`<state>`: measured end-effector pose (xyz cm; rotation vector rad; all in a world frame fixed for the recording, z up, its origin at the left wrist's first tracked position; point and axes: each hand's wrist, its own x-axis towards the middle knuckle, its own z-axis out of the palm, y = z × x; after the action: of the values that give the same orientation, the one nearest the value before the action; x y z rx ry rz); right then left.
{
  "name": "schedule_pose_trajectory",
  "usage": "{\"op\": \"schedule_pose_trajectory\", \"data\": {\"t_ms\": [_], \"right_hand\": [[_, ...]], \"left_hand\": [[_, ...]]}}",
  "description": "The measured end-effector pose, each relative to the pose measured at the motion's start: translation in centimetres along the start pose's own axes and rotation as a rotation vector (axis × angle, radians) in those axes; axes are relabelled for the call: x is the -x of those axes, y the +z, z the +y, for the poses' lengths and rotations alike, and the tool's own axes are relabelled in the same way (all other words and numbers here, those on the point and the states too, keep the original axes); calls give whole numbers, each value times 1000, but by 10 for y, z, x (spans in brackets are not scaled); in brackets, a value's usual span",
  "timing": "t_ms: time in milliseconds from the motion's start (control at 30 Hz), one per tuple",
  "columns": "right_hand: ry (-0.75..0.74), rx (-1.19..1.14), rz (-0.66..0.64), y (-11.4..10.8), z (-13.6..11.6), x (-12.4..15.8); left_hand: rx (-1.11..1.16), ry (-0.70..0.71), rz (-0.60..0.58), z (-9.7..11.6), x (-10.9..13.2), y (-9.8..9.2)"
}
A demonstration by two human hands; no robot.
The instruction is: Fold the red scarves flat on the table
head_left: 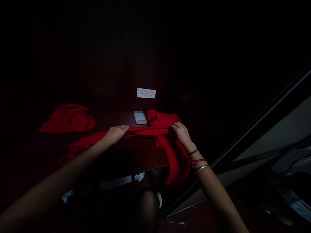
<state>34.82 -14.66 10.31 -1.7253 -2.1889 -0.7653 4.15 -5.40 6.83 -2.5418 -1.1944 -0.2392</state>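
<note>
Both of my hands grip a long red fringed cloth that looks like a scarf (149,131), stretched between them over a dark tabletop. My left hand (118,132) is closed on it near the middle, and the fringed end trails down to the left. Fingers of my right hand (180,131) are closed round it further right. Beyond that hand the red cloth bunches up and hangs over the table's right edge. A separate heap of red cloth (69,118) lies on the table's left part, touched by neither hand.
A phone-like flat object (140,117), its face blurred out, lies behind the stretched cloth. A white power socket (146,93) is on the dark wall. The dark table (145,155) has its front edge near my knee. White scraps (179,223) lie on the floor.
</note>
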Motion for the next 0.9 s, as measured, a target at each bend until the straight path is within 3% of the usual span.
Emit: {"op": "schedule_pose_trajectory", "data": {"t_ms": [100,200,433,633,900], "right_hand": [[57,-108,-6,-6,5,-18],[91,-200,-68,-6,11,-28],[59,-240,-169,-8,16,-33],[46,-223,-232,-4,21,-35],[59,-135,-254,-10,19,-38]], "left_hand": [[122,102,40,-21,-5,-11],[320,263,22,-28,-10,-16],[555,234,-108,-10,-2,-8],[545,411,38,7,8,9],[413,335,94,7,13,18]]}}
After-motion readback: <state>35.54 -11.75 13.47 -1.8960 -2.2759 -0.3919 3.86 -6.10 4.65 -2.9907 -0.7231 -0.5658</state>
